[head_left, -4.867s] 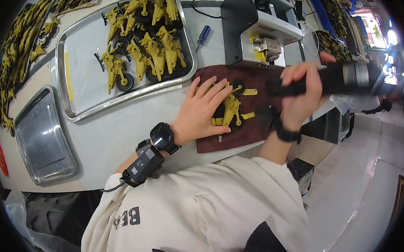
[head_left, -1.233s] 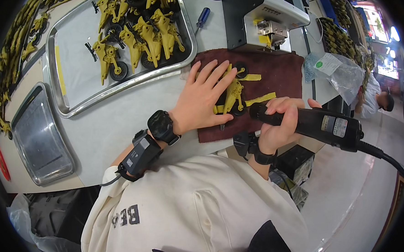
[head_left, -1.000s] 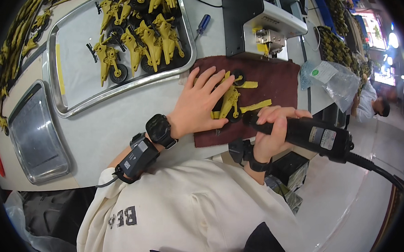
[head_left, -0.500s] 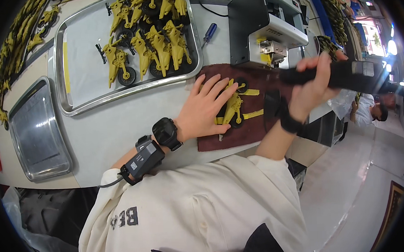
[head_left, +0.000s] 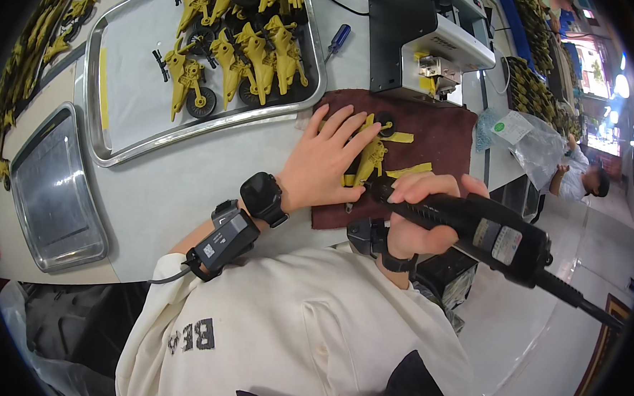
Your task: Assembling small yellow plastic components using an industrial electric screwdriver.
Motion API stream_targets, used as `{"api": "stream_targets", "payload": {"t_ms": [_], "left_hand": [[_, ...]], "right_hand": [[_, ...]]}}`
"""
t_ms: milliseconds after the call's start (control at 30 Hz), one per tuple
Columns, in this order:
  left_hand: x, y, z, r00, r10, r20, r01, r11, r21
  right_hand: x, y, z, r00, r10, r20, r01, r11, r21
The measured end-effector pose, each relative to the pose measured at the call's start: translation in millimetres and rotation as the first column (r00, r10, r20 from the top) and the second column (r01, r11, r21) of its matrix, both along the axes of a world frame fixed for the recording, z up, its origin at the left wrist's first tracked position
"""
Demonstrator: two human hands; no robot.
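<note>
Two hands on the job | change: black power screwdriver (head_left: 469,222), raised off to the right half a second ago, is now down with its tip at the yellow toy part (head_left: 369,159) on the maroon cloth (head_left: 443,137) | left hand (head_left: 326,162) flat, fingers spread, pinning the part | right hand (head_left: 418,214) clenched round the screwdriver | likely driving a screw.
</note>
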State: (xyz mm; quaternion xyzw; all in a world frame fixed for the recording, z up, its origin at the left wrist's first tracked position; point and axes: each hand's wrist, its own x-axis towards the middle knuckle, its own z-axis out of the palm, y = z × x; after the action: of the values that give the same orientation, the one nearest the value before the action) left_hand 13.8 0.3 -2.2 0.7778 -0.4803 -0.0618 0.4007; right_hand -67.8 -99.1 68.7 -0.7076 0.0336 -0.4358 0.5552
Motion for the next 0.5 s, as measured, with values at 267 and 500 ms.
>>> {"api": "stream_targets", "payload": {"t_ms": [267,500], "left_hand": [[-0.5,1.6,-3.7,1.000,0.002,0.019,-0.002,1.000,0.022],[-3.3,1.0,-2.6,0.999,-0.006,0.031,0.006,1.000,-0.021]], "right_hand": [[-5.3,-1.8,-9.9,0.967,0.249,0.046,-0.253,0.960,0.119],[-22.2,-18.3,37.1,0.970,0.029,0.242,-0.100,0.953,0.286]]}}
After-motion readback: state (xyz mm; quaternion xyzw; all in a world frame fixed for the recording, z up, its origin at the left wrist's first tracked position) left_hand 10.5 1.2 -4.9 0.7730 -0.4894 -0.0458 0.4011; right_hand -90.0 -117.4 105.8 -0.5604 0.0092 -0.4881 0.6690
